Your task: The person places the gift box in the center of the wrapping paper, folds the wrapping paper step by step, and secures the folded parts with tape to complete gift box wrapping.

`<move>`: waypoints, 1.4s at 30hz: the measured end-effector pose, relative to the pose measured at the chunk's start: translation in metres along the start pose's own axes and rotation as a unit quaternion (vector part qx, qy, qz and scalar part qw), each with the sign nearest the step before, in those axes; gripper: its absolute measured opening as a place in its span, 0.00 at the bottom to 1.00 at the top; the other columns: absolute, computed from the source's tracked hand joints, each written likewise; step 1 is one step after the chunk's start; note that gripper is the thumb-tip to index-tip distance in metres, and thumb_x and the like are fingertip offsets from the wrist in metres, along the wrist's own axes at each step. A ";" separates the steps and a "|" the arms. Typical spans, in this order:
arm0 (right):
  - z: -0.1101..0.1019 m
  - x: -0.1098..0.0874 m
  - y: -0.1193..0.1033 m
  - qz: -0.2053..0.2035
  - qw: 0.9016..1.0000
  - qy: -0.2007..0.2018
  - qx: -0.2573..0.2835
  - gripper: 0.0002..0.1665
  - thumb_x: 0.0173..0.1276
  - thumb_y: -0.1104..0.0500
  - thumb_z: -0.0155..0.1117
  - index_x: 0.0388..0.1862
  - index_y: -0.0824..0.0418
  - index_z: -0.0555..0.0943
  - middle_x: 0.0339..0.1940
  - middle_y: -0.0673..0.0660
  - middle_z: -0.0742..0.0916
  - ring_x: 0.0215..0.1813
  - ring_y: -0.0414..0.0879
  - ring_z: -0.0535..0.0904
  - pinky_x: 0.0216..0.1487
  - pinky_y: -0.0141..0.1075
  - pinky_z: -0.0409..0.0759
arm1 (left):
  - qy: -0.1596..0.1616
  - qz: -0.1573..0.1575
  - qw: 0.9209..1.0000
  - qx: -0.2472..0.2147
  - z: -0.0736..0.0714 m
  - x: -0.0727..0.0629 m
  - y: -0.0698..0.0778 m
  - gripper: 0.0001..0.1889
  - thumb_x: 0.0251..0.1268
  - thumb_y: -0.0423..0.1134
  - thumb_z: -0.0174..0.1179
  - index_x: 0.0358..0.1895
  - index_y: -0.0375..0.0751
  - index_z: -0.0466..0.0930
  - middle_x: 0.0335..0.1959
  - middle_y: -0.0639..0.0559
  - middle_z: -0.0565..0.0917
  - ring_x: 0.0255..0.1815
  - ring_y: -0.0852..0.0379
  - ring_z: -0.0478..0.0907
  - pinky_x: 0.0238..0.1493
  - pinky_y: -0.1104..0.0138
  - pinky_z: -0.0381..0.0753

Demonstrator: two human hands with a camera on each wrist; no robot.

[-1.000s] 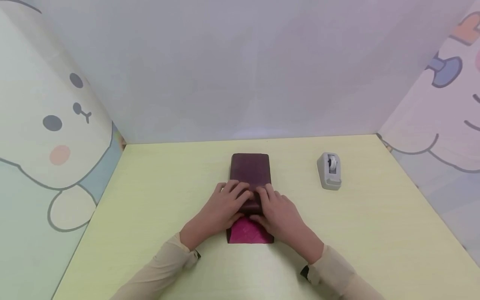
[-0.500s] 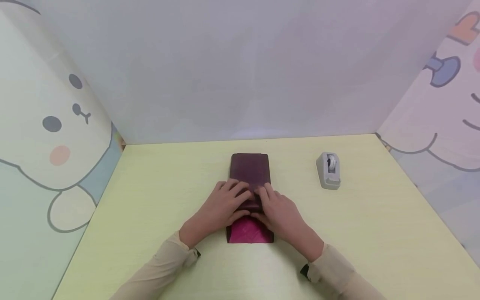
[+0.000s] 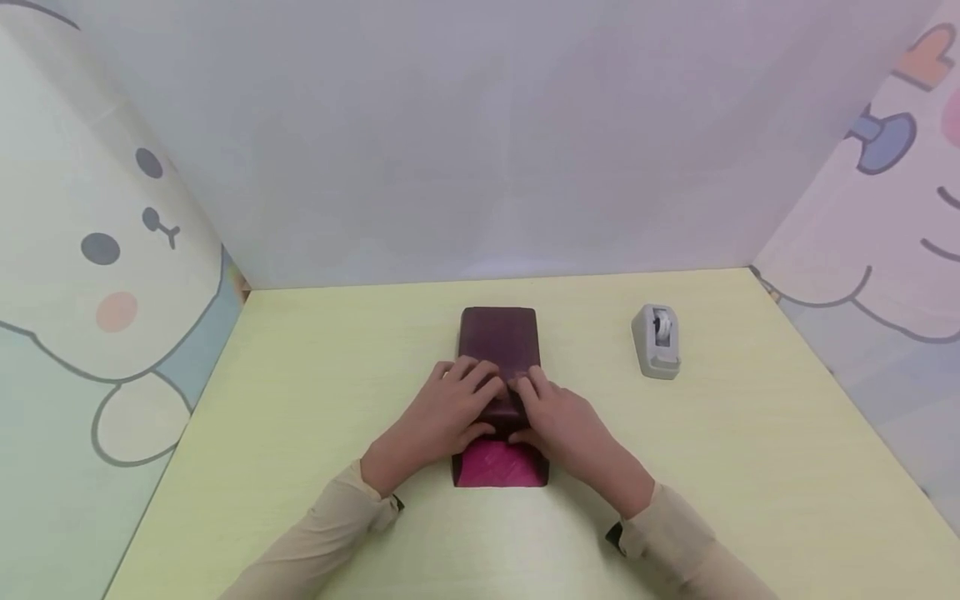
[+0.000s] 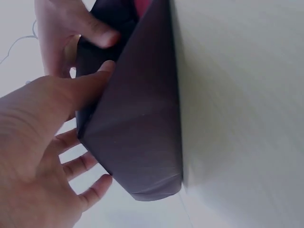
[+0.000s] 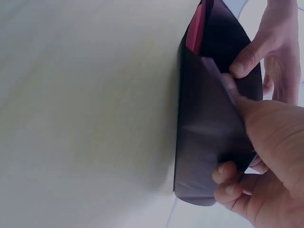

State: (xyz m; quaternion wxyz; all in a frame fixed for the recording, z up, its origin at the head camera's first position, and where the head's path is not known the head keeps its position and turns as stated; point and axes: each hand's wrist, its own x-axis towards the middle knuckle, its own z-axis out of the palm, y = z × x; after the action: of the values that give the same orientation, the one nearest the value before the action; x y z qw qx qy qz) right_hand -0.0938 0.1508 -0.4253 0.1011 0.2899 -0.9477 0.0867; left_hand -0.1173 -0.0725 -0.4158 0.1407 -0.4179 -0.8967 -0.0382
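Note:
A box-shaped parcel [image 3: 500, 337] in dark maroon wrapping paper lies lengthwise mid-table. At its near end a bright pink flap [image 3: 501, 467] of the paper spreads toward me. My left hand [image 3: 446, 412] grips the parcel's near left part, fingers over the top and thumb at the near end. Opposite it, my right hand [image 3: 566, 425] grips the right part, its thumb tucked at the folded paper edge. The left wrist view shows the paper's slanting side fold [image 4: 142, 109] standing up from the table. In the right wrist view, pink paper [image 5: 194, 33] shows inside the open end.
A grey tape dispenser [image 3: 657, 342] with a roll of tape stands to the right of the parcel. Pale yellow tabletop [image 3: 337, 342] surrounds both. A plain wall [image 3: 495, 150] closes the back, and panels printed with cartoon animals flank the table.
My right thumb has shifted slightly right and nearer, widening the gap between the two thumbs. The parcel and the tape dispenser stay in place; the head view drifts a little.

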 end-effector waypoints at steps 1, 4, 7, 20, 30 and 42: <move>0.000 0.000 0.000 -0.002 1.000 -0.002 -0.005 0.35 0.62 0.45 0.80 0.58 0.59 0.74 0.40 0.52 0.73 0.25 0.41 0.73 0.28 0.32 0.77 | -0.004 -0.002 1.000 0.001 0.000 0.001 0.001 0.28 0.60 0.55 0.76 0.59 0.54 0.77 0.63 0.53 0.77 0.63 0.50 0.72 0.58 0.53 0.76; 0.001 -0.001 0.000 -0.006 1.000 -0.004 -0.019 0.33 0.63 0.49 0.80 0.58 0.60 0.73 0.40 0.53 0.72 0.26 0.41 0.73 0.28 0.32 0.77 | -0.018 -0.008 1.000 0.016 0.001 0.003 0.003 0.32 0.55 0.58 0.78 0.60 0.52 0.75 0.64 0.52 0.76 0.63 0.50 0.71 0.58 0.52 0.76; 0.002 -0.002 -0.001 -0.006 1.000 -0.003 -0.025 0.32 0.63 0.50 0.80 0.56 0.60 0.73 0.40 0.53 0.71 0.27 0.40 0.72 0.28 0.31 0.76 | -0.026 -0.009 0.998 0.049 0.005 0.005 0.006 0.36 0.52 0.58 0.80 0.61 0.51 0.73 0.64 0.50 0.75 0.63 0.48 0.71 0.57 0.52 0.76; -0.007 -0.026 -0.016 0.256 0.932 -0.065 0.248 0.44 0.65 0.54 0.78 0.69 0.68 0.61 0.43 0.62 0.78 0.27 0.45 0.76 0.28 0.35 0.76 | -0.030 -0.017 0.997 0.067 0.012 0.008 0.011 0.32 0.53 0.50 0.77 0.56 0.48 0.67 0.57 0.48 0.72 0.56 0.48 0.71 0.54 0.50 0.73; 0.005 -0.034 -0.022 0.263 0.947 -0.088 0.164 0.09 0.68 0.58 0.69 0.33 0.59 0.76 0.20 0.51 0.76 0.22 0.45 0.69 0.22 0.35 0.67 | -0.032 -0.021 0.997 0.066 0.010 0.010 0.014 0.35 0.52 0.55 0.79 0.54 0.46 0.66 0.53 0.47 0.72 0.53 0.48 0.71 0.53 0.51 0.72; 0.011 -0.027 -0.019 0.279 0.945 -0.085 0.146 0.15 0.72 0.54 0.66 0.26 0.54 0.75 0.16 0.50 0.74 0.19 0.45 0.69 0.19 0.35 0.65 | -0.043 -0.029 0.995 0.082 0.013 0.013 0.018 0.35 0.54 0.56 0.77 0.55 0.45 0.67 0.51 0.46 0.71 0.52 0.48 0.69 0.55 0.51 0.72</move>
State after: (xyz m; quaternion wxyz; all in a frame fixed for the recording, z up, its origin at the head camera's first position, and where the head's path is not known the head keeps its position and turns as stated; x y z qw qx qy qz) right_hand -0.0630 0.1474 -0.4404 -0.0520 0.0321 -0.9726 0.2241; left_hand -0.1144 -0.0492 -0.4252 0.1345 -0.3798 -0.9139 0.0494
